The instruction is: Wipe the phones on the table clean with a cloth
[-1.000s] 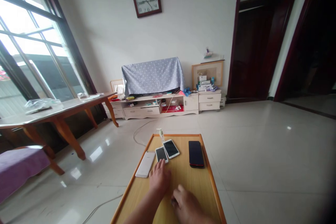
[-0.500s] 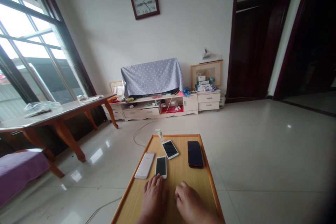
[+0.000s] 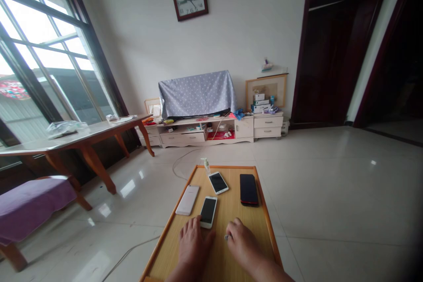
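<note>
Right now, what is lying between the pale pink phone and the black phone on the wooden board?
Between the pale pink phone and the black phone, the head view shows two white-framed phones: one farther, one nearer.

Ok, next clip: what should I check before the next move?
1. Both in view, left hand and right hand: ok.
2. Left hand apart from the nearest phone: cannot tell, it sits at the phone's lower edge.
3. Pale phone, white phone and black phone flat on the wooden tray: ok.
4. Pump bottle upright: ok.
5. Small item by the right hand identified: cannot tell.
</note>
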Tool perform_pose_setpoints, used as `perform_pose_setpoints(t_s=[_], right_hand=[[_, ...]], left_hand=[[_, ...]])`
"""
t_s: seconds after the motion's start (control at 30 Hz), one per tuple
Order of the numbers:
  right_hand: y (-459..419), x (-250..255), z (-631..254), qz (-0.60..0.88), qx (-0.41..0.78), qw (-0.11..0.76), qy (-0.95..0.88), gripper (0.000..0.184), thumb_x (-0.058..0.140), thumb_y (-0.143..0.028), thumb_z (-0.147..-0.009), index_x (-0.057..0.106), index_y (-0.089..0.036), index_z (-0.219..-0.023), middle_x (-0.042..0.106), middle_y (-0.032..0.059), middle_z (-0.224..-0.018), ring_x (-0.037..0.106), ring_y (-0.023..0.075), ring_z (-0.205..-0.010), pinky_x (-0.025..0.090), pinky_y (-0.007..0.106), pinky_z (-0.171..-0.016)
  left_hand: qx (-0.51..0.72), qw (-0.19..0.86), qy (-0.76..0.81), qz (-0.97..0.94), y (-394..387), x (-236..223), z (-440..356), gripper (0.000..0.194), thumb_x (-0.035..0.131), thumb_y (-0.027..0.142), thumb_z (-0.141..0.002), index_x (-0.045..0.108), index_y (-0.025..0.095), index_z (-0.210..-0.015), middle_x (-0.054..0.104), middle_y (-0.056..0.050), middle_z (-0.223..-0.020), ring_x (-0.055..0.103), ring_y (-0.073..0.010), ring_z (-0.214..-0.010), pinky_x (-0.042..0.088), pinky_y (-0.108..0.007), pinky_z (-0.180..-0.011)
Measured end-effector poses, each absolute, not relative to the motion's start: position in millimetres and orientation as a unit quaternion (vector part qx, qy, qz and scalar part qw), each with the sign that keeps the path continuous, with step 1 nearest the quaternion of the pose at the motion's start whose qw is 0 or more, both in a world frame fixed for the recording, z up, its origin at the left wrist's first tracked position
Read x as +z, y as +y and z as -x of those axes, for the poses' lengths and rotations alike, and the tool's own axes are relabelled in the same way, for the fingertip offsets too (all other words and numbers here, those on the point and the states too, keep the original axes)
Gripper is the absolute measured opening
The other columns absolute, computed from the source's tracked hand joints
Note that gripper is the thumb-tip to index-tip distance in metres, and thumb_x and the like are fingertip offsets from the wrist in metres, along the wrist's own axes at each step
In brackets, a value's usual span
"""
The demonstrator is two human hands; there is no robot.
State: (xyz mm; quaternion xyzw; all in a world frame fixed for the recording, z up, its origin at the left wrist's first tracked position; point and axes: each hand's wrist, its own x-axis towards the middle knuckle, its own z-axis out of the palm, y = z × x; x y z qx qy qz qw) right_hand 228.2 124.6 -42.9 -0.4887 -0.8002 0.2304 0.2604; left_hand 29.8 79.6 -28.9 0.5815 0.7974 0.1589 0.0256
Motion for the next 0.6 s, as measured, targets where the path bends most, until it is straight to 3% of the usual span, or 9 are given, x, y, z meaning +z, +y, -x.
perform_pose_setpoints(t_s=[0.13,0.3,0.47,0.6], right_hand=[[124.9,-41.9,-226.1,0.495,0.224,0.263,-0.797,0.021,0.052,-0.003,-0.083,0.058,-0.023,-0.083,0.060,0.0004,-0.093,0.058,0.0141,-0.079,0.033,0.026,-0.070],[121.7,-41.6,-222.6,0.490,0.216,0.297,-0.791,0.026,0.050,-0.002,-0.084,0.061,-0.023,-0.095,0.063,0.0031,-0.100,0.062,0.0165,-0.090,0.038,0.025,-0.077],[118.4,-37.4,-218.5,0.507,0.203,0.288,-0.787,0.026,0.047,0.000,-0.084,0.060,-0.023,-0.083,0.062,0.0027,-0.095,0.063,0.0158,-0.082,0.040,0.025,-0.073],[119.2,-34.8,-214.3,0.517,0.195,0.303,-0.777,0.029,0.044,0.001,-0.084,0.060,-0.023,-0.085,0.063,0.0029,-0.093,0.064,0.0169,-0.084,0.043,0.025,-0.076]], left_hand=[[0.147,0.026,0.806,-0.573,77.7,-24.7,-29.5,0.055,0.051,0.050,-0.090,0.050,0.023,-0.139,0.061,-0.010,-0.140,0.049,-0.0270,-0.131,0.027,-0.041,-0.113],[0.145,0.018,0.813,-0.563,76.9,-21.6,-30.9,0.063,0.053,0.052,-0.087,0.049,0.020,-0.141,0.058,-0.011,-0.144,0.045,-0.0286,-0.135,0.024,-0.043,-0.115],[0.144,0.029,0.809,-0.569,79.6,-15.4,-29.4,0.059,0.051,0.045,-0.086,0.051,0.019,-0.139,0.060,-0.011,-0.142,0.049,-0.0278,-0.133,0.028,-0.043,-0.114],[0.148,0.052,0.780,-0.606,72.4,-9.5,-19.4,0.057,0.055,0.041,-0.080,0.054,0.024,-0.135,0.065,-0.007,-0.136,0.054,-0.0257,-0.128,0.033,-0.041,-0.111]])
